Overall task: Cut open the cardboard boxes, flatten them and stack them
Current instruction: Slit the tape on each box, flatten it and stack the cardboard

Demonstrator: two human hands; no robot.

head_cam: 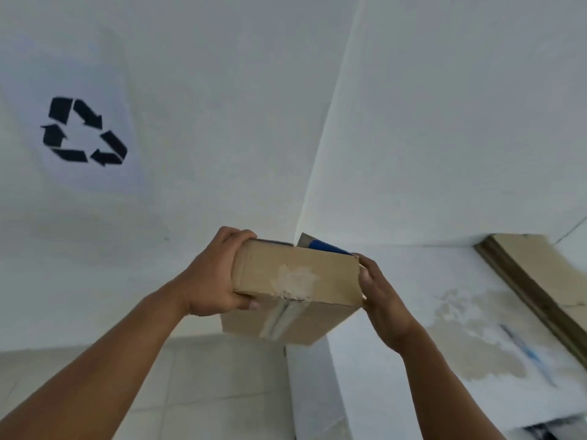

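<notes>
In front of the white wall corner, a small brown cardboard box (295,281) with a torn pale tape patch on its near face is held in the air between both hands. The left hand (216,274) grips its left end, fingers curled over the top edge, thumb under the lower one. The right hand (381,296) clasps the right end, thumb at the near face, its fingers apparently wrapped behind and mostly hidden. A stack of flattened brown cardboard sheets (533,281) rests on the white bench (381,376) at right.

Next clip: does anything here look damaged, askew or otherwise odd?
The cardboard box held by the left hand and right hand has a whitish torn patch on its near face, like a ripped-off label. Low on the wall at right, a brownish patch shows where paint has flaked off.
</notes>
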